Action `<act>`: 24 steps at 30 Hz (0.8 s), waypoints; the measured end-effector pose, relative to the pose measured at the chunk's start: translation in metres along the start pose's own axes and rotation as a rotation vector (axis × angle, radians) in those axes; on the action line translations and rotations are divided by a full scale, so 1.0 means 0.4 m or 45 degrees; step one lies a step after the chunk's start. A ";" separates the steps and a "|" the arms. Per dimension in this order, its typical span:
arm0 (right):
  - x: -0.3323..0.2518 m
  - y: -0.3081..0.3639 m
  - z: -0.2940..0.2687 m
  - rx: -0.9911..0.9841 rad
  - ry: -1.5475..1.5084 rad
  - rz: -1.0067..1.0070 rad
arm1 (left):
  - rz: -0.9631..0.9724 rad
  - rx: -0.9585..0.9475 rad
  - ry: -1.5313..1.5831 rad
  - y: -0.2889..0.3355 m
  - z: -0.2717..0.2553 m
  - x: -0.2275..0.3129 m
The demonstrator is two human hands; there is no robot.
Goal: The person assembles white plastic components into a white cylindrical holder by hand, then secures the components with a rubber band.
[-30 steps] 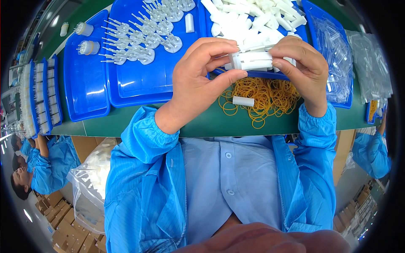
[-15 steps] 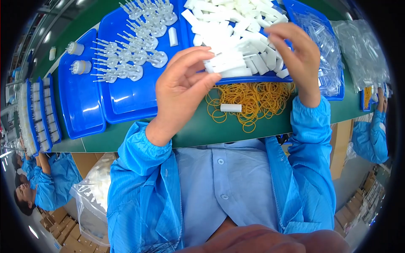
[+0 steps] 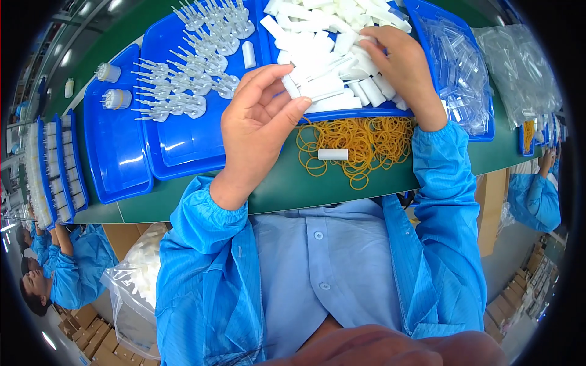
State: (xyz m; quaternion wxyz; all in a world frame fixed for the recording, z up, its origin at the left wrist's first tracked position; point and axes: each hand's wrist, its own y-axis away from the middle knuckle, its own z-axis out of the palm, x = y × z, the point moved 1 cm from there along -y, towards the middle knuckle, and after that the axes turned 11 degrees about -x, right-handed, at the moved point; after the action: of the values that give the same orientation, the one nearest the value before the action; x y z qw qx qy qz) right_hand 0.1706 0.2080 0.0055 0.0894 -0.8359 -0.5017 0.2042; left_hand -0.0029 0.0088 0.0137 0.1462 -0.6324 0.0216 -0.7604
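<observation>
Between the thumb and fingers of my left hand [image 3: 253, 119] is a small bunch of white blocks [image 3: 320, 87], held over the near edge of a blue tray [image 3: 384, 112]. That tray is heaped with a pile of similar white blocks [image 3: 305, 27]. My right hand [image 3: 403, 64] reaches into the pile, thumb and index finger closed around one white block near its middle; the finger contact is partly hidden. Just below the tray lie many yellow rubber bands [image 3: 381, 143], with a single white cylinder [image 3: 332, 154] resting on them.
Left of the pile, a blue tray [image 3: 189, 143] holds white pronged parts [image 3: 183, 79]. Beside it, a smaller blue tray [image 3: 125, 177] carries banded bundles [image 3: 116, 99]. Clear plastic pieces [image 3: 455, 67] fill a tray at right, near a plastic bag [image 3: 519, 73]. Co-workers sit at both sides.
My right hand has moved left and down into the pile and its fingers have closed on a block. The left hand has shifted slightly left, its blocks tilting.
</observation>
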 end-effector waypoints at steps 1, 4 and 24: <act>-0.003 0.002 -0.010 0.001 -0.001 -0.006 | 0.003 0.005 -0.002 0.000 -0.002 0.000; 0.009 0.023 -0.046 0.036 -0.956 0.356 | -0.012 -0.007 0.039 0.003 -0.002 -0.001; -0.127 0.054 -0.064 -0.157 -1.513 0.119 | 0.036 -0.064 -0.014 0.000 0.003 -0.019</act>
State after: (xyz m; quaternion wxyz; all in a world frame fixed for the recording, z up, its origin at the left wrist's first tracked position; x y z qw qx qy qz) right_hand 0.1778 0.1548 0.0336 -0.2643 -0.6034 -0.4393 0.6108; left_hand -0.0007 0.0107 0.0066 0.1411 -0.6397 0.0487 -0.7540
